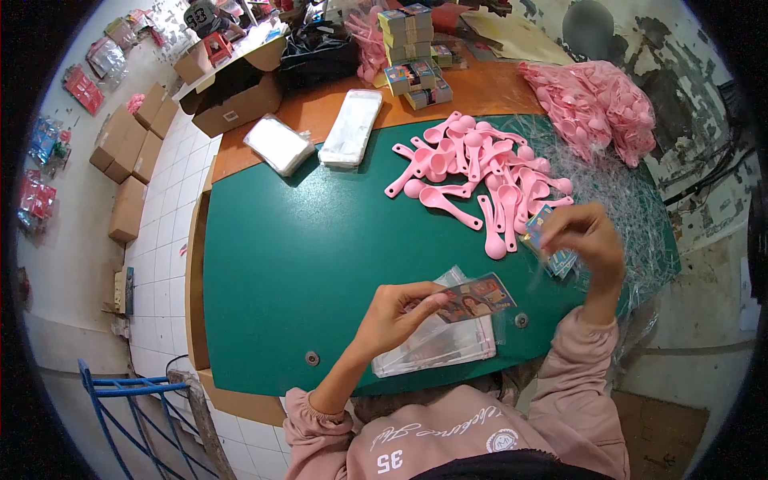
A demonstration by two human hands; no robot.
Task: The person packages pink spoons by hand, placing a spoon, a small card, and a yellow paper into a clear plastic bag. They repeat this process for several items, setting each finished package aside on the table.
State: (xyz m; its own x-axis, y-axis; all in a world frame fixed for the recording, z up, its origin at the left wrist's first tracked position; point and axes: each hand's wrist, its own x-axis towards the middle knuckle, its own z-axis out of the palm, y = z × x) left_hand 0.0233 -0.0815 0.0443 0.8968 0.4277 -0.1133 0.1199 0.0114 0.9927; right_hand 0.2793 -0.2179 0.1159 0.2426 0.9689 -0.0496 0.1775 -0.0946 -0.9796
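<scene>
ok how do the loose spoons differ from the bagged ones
The loose spoons lie spread on the green table; the bagged spoons are bunched in clear plastic. Many loose spoons show their outline plainly, while the bagged spoons crowd into a bulging lump. Both are pink.

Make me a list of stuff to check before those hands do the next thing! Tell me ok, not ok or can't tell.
1. Left hand has hold of the card: ok, it is pinched at one end.
2. Card is all the way inside a clear bag: cannot tell, the plastic is too hard to see.
3. Right hand is free: cannot tell, its fingers are bent and blurry.
4. Clear bags are close by: ok, they lie near the left hand.
5. Spoons are near: ok, they are on the green table.
6. Spoons lie in neat rows: not ok, they are in a jumbled heap.
</scene>
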